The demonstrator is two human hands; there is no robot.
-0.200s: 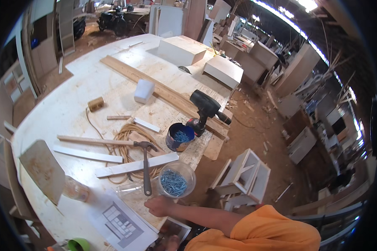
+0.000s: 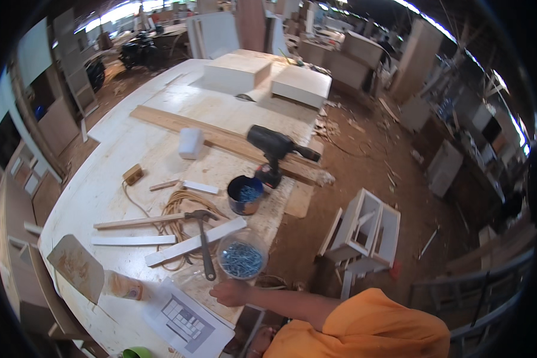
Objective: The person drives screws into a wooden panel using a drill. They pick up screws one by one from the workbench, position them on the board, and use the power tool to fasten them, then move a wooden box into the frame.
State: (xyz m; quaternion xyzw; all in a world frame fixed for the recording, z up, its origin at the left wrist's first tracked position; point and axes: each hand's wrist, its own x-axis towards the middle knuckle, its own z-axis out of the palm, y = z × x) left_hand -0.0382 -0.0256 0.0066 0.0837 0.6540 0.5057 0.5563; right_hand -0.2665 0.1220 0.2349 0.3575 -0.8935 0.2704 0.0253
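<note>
My right hand (image 2: 230, 293) is closed at the table edge, just below a clear tub of blue screws (image 2: 241, 259); whatever it may hold is hidden. Beside it lie a printed drawing (image 2: 185, 322) and a claw hammer (image 2: 206, 253). What looks like my left hand (image 2: 259, 341) is low at the table edge, partly covered by my orange clothing, its fingers unclear. Beyond are a dark pot of screws (image 2: 241, 203), a black cordless power tool (image 2: 268, 143), wooden strips (image 2: 131, 240) and coiled cord (image 2: 182, 203).
The white worktable (image 2: 83, 191) also carries two box panels (image 2: 301, 83), a long board (image 2: 167, 122) and a small white block (image 2: 190, 143). On the right floor stands a small cabinet frame (image 2: 364, 232) among offcuts. Cabinets and scooters (image 2: 137, 53) stand farther back.
The head view has tilted and turned slightly, shifting the scene within the frame. My right hand stays closed at the table edge.
</note>
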